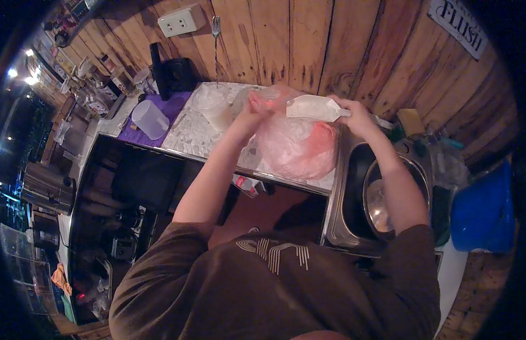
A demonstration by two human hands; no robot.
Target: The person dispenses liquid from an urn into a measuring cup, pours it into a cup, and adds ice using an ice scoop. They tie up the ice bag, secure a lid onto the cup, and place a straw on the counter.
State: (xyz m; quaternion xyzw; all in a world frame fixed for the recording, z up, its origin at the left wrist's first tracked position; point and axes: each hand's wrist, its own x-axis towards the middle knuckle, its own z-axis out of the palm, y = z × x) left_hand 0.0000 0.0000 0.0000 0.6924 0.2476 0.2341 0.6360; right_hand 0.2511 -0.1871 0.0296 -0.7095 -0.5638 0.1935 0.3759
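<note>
We grip white scoop (313, 108) in closed right hand (355, 117), scoop reaching left from it. Our left hand (255, 112), closed, bunches pink bag's (291, 148) top; bag rests on tabletop (185, 134) between hands.

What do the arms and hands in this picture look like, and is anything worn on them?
They are a person's. The left hand and right hand are bare, with no visible gloves or wristwear. Short dark brown sleeves leave the forearms uncovered; the matching shirt has a pale striped-line print.
</note>
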